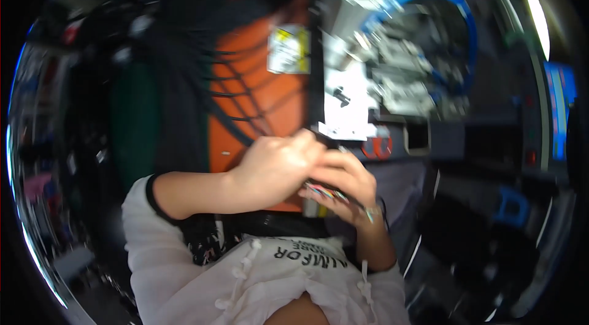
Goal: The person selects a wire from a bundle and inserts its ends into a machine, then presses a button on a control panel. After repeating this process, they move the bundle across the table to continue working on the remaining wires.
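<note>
My left hand (279, 162) reaches across from the left, its fingers curled against my right hand (346, 181). What the left fingers grip is hidden. A bundle of thin coloured wires (325, 191) shows in the closed right hand, its loose ends spreading below the fingers. Just past the fingertips is a dark, blurred piece that I cannot make out. Several black cables (230, 95) lie over the orange work surface (257, 119) beyond the left forearm.
A machine with metal parts and a curved blue guard (469, 30) stands at the far right. Before it is a white plate (343, 119) with a small black part (341, 97). Orange-handled scissors (378, 144) lie beside my right hand. A yellow and white label (289, 49) sits on the orange surface.
</note>
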Tool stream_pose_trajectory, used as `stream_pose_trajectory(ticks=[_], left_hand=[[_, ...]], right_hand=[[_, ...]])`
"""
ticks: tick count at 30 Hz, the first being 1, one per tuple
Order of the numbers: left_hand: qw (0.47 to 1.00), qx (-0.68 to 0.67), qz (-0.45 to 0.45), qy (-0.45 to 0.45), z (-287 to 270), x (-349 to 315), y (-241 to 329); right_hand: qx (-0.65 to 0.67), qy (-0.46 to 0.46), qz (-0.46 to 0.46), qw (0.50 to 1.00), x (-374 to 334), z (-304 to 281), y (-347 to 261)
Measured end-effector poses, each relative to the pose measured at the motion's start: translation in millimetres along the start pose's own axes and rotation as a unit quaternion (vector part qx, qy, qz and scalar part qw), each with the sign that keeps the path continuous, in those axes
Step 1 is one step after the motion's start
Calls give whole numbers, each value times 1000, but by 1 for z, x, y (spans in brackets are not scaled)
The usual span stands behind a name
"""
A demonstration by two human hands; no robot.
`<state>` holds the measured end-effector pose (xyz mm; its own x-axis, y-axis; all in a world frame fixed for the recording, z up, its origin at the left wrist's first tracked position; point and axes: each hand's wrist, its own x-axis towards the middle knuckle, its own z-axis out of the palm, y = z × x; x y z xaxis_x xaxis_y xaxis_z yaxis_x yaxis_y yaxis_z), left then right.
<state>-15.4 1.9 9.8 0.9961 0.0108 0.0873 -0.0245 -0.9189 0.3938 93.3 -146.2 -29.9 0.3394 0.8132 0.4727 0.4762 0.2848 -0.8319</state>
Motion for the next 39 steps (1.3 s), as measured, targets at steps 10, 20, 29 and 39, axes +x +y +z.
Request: stream_pose_trajectory(ticks=[10,20,29,39], left_hand=[[987,50,-145,52,-110,-57,-48],[618,191,-694,315,-121,-277,-262],[626,103,-666,392,-138,-289,-290],[652,226,-578,434,-170,-269,-141]], right_hand=[[-23,-93,-51,994,0,38,-29],[-57,-37,-51,996,-7,46,-35],[-72,-30,-82,994,-6,53,-31],[-30,-54,-61,996,-15,49,-27]])
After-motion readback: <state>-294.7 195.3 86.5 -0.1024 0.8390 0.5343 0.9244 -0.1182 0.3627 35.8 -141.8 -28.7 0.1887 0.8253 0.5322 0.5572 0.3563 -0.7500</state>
